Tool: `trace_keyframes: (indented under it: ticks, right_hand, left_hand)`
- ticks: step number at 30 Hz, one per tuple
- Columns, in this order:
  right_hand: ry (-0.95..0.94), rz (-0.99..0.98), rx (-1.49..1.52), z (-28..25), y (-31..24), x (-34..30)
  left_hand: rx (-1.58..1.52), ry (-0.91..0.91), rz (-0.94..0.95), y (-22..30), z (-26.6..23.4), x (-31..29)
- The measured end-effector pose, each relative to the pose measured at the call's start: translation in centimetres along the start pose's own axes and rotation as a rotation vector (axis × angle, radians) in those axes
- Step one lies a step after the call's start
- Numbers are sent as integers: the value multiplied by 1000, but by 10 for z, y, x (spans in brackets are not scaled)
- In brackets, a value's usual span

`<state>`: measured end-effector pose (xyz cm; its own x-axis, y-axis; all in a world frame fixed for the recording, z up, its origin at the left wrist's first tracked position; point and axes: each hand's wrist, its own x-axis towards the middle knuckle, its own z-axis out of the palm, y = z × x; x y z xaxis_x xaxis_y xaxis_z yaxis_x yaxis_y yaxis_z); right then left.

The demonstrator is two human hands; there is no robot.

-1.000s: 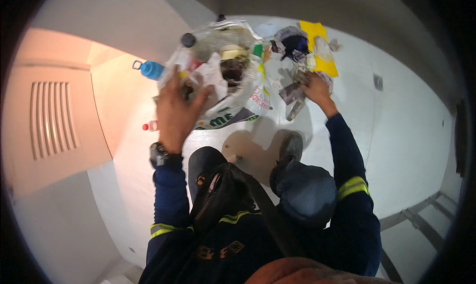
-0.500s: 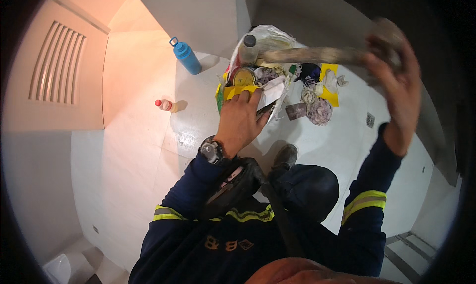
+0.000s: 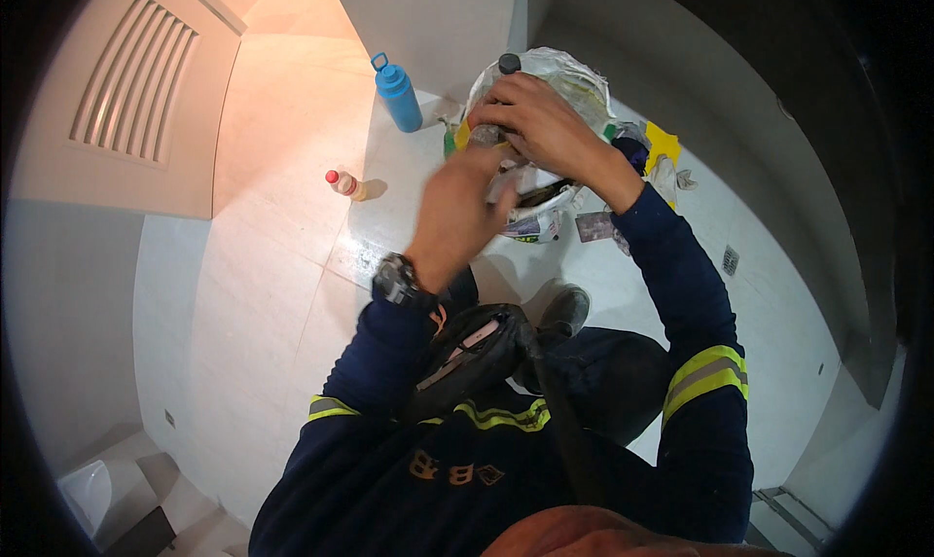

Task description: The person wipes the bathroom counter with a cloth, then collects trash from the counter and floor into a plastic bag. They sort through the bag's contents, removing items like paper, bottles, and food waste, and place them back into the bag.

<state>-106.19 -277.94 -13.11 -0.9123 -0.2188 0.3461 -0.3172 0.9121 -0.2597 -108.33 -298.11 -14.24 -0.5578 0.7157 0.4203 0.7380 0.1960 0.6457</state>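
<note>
**Crumpled plastic sack at far centre**

On the smooth, pale floor, the sack gapes upward. Above it, the right hand curls its fingers by something greyish — grip unclear. The left hand, thumb apart, blurs — hold unreadable. Left: a smooth cylindrical blue bottle, nearer a small red-capped bottle. The hands partly hide the sack's contents.

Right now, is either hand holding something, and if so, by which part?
It cannot be told: the right hand curls over the white bag, its fingers hiding any hold, and the left hand is too blurred to read.
</note>
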Motion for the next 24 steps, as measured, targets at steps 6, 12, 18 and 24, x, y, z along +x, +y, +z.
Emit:
trace_keyframes:
  ticks: [6, 12, 18, 24]
  right_hand:
    - [-66, 134, -68, 6, -13, -19]
    - [-105, 381, -79, 2, -2, -12]
    - [-414, 330, -317, 20, 9, 6]
    - [-332, 614, -41, 46, 36, -17]
  left_hand:
    - [266, -35, -272, -59, -19, 39]
    - [-31, -30, -345, -92, 6, 42]
    - [-410, 96, -463, -87, 31, 33]
    - [-326, 79, -419, -71, 43, 40]
